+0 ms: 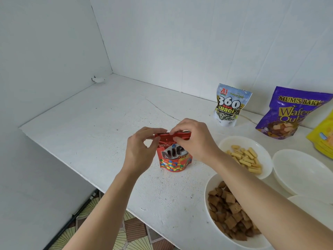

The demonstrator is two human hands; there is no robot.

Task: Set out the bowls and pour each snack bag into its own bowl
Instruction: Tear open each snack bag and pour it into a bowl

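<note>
A red Nips candy bag [172, 159] stands upright on the white counter [93, 127]. My left hand [142, 147] pinches the left end of its top edge, and my right hand [192, 138] pinches the top edge just to the right. A white bowl [225, 145] at the right holds yellow stick snacks. The nearer white bowl [209, 188] holds brown square biscuits, partly hidden by my right forearm. Empty white bowls [302, 174] are stacked at the far right.
A sunflower seed bag [228, 105] and a purple wafer bag [288, 112] stand by the back wall. A yellow bag [322, 138] shows at the right edge. White walls close off the left and back. The counter's front edge drops to a patterned floor [129, 231].
</note>
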